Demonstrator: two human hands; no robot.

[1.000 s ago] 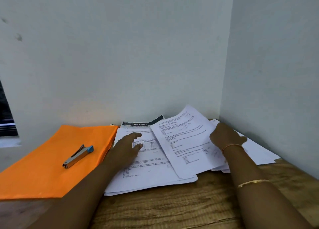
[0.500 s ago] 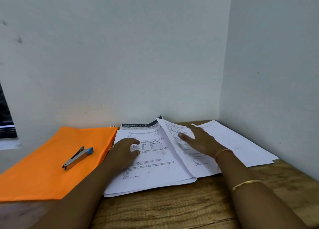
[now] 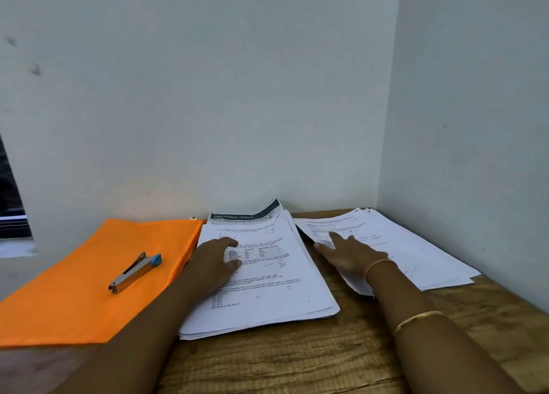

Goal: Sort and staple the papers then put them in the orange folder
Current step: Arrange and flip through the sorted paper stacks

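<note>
While you sort in this head view, pin the thick stack [image 3: 267,289] at the desk's [image 3: 297,361] middle and slide off single sheets. Your left hand [image 3: 214,260] rests on it, fingers loosely curved; your right hand [image 3: 353,255] lies spread flat on the pile [image 3: 421,251] toward the back right corner. The orange folder [image 3: 74,298], stapler [image 3: 135,272] atop, lies at the left edge.

Your left hand [image 3: 214,260] rests on the near paper stack [image 3: 267,292], fingers lightly bent over a printed table. Your right hand [image 3: 350,254] lies flat, fingers spread, on the second pile [image 3: 421,245] by the corner wall [image 3: 460,126]. The piles sit just beside each other on the wooden table [image 3: 297,361]. The orange folder [image 3: 83,298] lies left, touching the near stack. The stapler [image 3: 135,272] sits on the folder.
</note>
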